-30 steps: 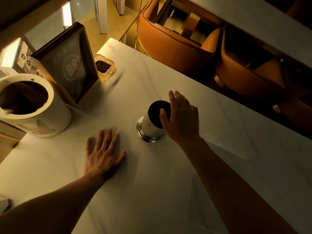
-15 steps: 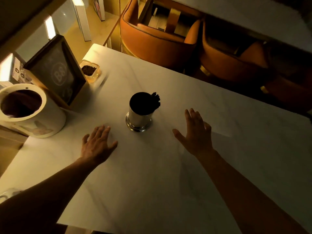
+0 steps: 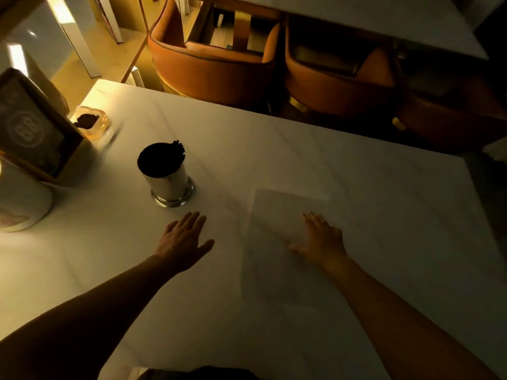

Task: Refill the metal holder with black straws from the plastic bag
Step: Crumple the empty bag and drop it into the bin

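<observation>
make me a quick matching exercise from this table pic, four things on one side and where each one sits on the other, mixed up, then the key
Things:
1. metal holder
2. glass ashtray
3. left hand
4. right hand

Places:
A. flat on the pale sheet
B. far left, beside the dark framed sign
C. flat on bare marble just in front of the holder
D. upright on the table, black straws at its rim

Pairs: 1-D, 2-B, 3-C, 4-A

One metal holder (image 3: 170, 176) stands on a marble table (image 3: 356, 187), with one cluster of black straws (image 3: 179, 149) at its far rim; their number cannot be told. Near the holder: two flat hands, left hand (image 3: 183, 239) and right hand (image 3: 321, 239), one ashtray (image 3: 89, 122), one framed sign (image 3: 30, 133), one white container (image 3: 22, 207). Beyond the holder, two orange chairs (image 3: 214, 69).
</observation>
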Demonstrator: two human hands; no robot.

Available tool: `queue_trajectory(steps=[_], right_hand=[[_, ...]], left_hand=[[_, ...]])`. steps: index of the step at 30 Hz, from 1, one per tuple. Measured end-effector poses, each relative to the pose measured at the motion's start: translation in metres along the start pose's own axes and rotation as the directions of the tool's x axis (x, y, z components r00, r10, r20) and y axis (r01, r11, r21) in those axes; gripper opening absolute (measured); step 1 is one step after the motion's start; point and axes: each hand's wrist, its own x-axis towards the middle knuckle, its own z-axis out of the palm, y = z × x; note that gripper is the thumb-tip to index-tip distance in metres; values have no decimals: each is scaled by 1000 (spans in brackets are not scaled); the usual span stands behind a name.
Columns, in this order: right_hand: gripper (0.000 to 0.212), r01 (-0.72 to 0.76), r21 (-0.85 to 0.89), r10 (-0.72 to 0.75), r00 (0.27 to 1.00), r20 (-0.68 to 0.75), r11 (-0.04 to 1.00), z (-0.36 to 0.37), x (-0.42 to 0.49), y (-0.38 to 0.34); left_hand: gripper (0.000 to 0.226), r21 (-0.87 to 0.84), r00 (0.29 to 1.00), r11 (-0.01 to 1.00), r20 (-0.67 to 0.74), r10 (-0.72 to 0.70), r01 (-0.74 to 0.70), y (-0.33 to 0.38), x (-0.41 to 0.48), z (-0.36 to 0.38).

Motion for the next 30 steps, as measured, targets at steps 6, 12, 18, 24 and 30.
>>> queue_trajectory(steps=[6, 12, 18, 24, 30], right_hand=[[97, 76, -56, -73, 996, 57, 996, 10, 5, 43], [105, 132, -55, -123, 983, 139, 990, 25, 20, 68], [108, 180, -88, -166, 975, 146, 980, 44, 25, 77], [81, 231, -138, -228, 973, 35, 963, 54, 16, 72], [8, 301, -171, -322, 940, -114, 938, 48, -1, 68]], left_hand=[[83, 40, 984, 985, 75, 164, -168, 80, 35, 14], [85, 88, 956, 963, 170, 239, -256, 126, 63, 37], [80, 90, 972, 979, 161, 169, -185, 132, 55, 57], [70, 45, 993, 992, 19, 114, -115, 143, 34, 59], [26, -25, 989, 993, -97, 113, -116, 145, 16, 60]])
